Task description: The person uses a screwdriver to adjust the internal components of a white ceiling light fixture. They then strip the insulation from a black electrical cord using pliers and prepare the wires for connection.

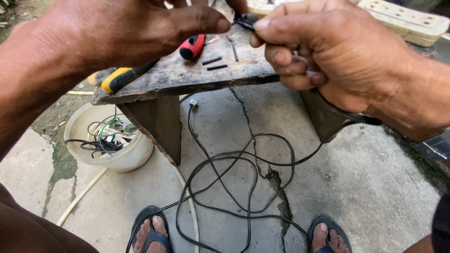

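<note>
Both hands' fingers closed — right hand (304, 42) and left hand (122, 28) pinch a thin black wire (243, 23); wooden bench (187, 77) beneath

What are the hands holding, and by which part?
Both hands, left hand and right hand, pinch a thin black wire at its end, above the wooden bench.

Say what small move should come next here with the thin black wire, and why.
Probably pull the pinch apart slightly. Left hand and right hand meet fingertip to fingertip on the thin black wire above the worn wooden stool, and cut black sleeve bits already lie there; the wire end itself is hidden.
</note>
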